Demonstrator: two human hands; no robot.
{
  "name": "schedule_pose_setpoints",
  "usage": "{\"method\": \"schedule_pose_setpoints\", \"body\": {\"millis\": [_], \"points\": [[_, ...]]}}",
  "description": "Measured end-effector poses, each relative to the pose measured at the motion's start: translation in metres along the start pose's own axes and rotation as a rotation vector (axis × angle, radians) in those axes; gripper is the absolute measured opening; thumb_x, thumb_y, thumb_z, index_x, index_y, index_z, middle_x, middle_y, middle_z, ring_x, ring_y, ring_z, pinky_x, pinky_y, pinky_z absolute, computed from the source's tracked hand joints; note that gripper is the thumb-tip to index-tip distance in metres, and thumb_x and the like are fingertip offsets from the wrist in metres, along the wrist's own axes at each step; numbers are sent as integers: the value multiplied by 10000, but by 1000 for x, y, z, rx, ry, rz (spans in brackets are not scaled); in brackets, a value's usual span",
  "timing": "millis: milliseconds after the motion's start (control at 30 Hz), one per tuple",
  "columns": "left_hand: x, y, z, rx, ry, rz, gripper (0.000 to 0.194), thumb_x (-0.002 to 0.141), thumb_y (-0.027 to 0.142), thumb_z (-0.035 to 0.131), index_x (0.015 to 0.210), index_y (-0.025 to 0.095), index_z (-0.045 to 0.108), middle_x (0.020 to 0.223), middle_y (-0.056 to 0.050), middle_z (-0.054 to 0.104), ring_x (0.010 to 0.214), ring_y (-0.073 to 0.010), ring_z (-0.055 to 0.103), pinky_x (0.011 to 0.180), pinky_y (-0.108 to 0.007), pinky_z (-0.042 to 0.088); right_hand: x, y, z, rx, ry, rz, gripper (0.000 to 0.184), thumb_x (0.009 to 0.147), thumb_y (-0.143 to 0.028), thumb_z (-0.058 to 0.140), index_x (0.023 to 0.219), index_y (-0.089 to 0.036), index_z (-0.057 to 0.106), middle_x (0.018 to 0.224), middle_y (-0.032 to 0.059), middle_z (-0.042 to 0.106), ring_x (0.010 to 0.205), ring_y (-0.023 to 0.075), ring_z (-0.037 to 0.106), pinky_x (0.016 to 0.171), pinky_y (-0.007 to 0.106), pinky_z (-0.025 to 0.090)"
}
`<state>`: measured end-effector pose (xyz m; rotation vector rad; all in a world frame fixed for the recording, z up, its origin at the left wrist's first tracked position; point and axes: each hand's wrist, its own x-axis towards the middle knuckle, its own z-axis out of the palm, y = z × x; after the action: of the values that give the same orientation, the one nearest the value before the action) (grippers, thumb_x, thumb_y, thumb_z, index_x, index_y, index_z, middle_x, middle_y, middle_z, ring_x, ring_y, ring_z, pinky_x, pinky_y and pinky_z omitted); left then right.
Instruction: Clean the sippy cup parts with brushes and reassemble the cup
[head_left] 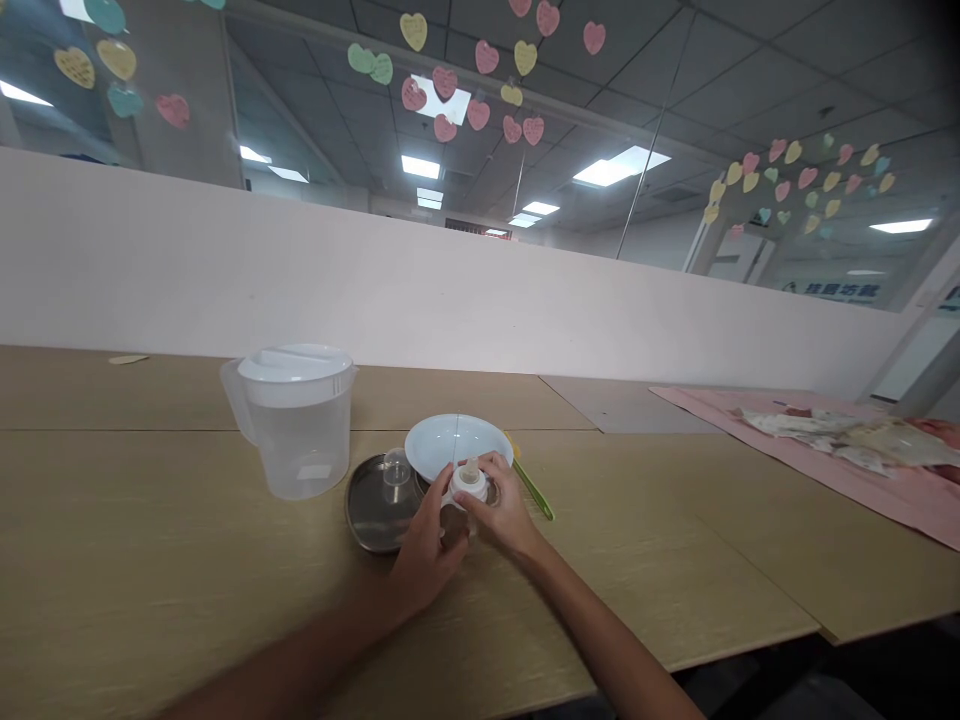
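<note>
A small baby bottle with a white collar and a pale teat stands upright on the wooden table, held between both hands. My left hand wraps its lower body from the left. My right hand grips the white collar from the right. Just behind it sits a white bowl, and to the left a round steel dish with a small clear cap on it. A green-handled tool lies to the right of the bowl.
A clear plastic jug with a white lid stands left of the dish. A pink cloth with plastic packets covers the table's far right. A white partition runs along the back of the table.
</note>
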<state>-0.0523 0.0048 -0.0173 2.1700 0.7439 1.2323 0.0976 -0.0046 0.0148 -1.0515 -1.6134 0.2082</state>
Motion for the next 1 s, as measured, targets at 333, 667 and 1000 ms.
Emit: {"method": "schedule_pose_setpoints", "body": {"millis": [333, 667, 1000], "points": [[2, 5, -2, 10, 3, 9, 667, 783, 172, 485, 1383, 211, 196, 1387, -112, 381, 1258, -250, 381, 1032, -424, 342, -4, 3, -8, 300, -125, 39, 371, 813, -428, 495, 1107, -225, 595, 1124, 71, 550, 1087, 241, 471, 955, 385, 347], [-1, 6, -3, -4, -20, -4, 630, 824, 211, 466, 1393, 210, 195, 1389, -122, 372, 1248, -256, 391, 1008, -423, 376, -7, 3, -5, 201, -71, 126, 332, 738, -423, 600, 963, -207, 487, 904, 18, 543, 842, 175, 520, 778, 295, 426], [-2, 2, -1, -3, -22, 23, 625, 813, 173, 444, 1388, 193, 200, 1400, -116, 362, 1273, -227, 370, 1042, -384, 337, -5, 2, -2, 13, -8, 49, 326, 733, -414, 596, 952, -193, 503, 934, 44, 560, 886, 194, 536, 811, 332, 428]]}}
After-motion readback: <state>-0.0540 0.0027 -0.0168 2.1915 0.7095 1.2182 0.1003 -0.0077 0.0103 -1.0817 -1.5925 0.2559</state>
